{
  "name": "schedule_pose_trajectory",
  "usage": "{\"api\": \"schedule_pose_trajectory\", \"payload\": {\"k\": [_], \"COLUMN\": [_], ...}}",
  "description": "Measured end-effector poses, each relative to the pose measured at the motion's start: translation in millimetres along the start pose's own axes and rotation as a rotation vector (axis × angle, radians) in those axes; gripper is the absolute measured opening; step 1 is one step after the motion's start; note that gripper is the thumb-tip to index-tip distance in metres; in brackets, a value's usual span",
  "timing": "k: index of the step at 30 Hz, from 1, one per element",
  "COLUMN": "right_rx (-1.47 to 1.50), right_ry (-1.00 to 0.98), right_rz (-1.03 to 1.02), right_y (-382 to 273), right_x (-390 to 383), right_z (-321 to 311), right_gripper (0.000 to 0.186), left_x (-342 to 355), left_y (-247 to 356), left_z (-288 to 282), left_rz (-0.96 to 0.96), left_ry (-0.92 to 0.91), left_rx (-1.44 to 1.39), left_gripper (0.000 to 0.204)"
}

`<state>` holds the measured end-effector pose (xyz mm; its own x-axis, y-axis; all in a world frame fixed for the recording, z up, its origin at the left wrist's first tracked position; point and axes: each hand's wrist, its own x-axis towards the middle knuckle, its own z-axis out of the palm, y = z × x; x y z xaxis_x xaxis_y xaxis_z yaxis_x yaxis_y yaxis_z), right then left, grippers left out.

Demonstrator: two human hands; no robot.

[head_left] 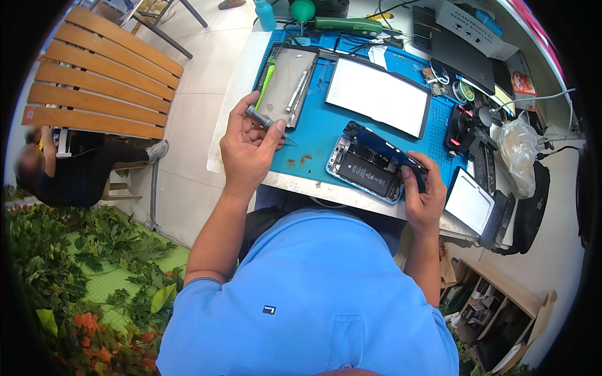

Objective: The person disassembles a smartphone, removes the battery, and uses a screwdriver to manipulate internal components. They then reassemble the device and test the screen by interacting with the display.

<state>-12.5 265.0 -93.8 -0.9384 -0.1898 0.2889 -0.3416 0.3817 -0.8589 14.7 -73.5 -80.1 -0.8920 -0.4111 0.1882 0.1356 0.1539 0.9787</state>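
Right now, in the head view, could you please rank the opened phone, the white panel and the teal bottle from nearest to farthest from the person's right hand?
1. Opened phone: touched by the right hand, at the mat's near edge.
2. White panel: beyond the phone, mid-mat.
3. Teal bottle: far back left corner of the bench.

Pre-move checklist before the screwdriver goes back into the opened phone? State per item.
1. Screwdriver gripped in left hand: ok, fingers closed round its handle.
2. Opened phone steadied: ok, right hand holds its lower right end.
3. Phone fully supported on the blue mat: ok, though it lies close to the near table edge.
4. Tip seated on a screw: not ok, the tool is off to the left, apart from the phone.
5. Bit matches the screw: cannot tell, too small.
6. Path clear of the white panel and metal tray: ok, both lie farther back.
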Motion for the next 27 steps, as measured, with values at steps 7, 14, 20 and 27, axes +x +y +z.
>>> {"api": "schedule_pose_trajectory", "payload": {"k": [7, 14, 20, 27], "right_rx": [0.003, 0.008, -0.009, -0.011], "right_ry": [-0.004, -0.007, -0.002, 0.001], "right_rz": [-0.002, 0.012, -0.001, 0.014], "right_y": [1.1, 0.2, 0.8, 1.0], "right_x": [0.0, -0.6, -0.8, -1.0], "right_z": [0.1, -0.3, -0.6, 0.2], "right_gripper": [0.028, 0.028, 0.028, 0.028], "left_x": [0.7, -1.8, -11.6, -22.0], "left_y": [0.0, -3.7, -1.6, -4.8], "left_z": [-0.2, -1.3, -4.1, -17.7], "left_rz": [0.007, 0.049, 0.365, 0.396], "left_ry": [0.001, 0.015, -0.031, -0.141], "left_rx": [0.015, 0.108, 0.404, 0.325], "left_gripper": [0.064, 0.065, 0.068, 0.069]}}
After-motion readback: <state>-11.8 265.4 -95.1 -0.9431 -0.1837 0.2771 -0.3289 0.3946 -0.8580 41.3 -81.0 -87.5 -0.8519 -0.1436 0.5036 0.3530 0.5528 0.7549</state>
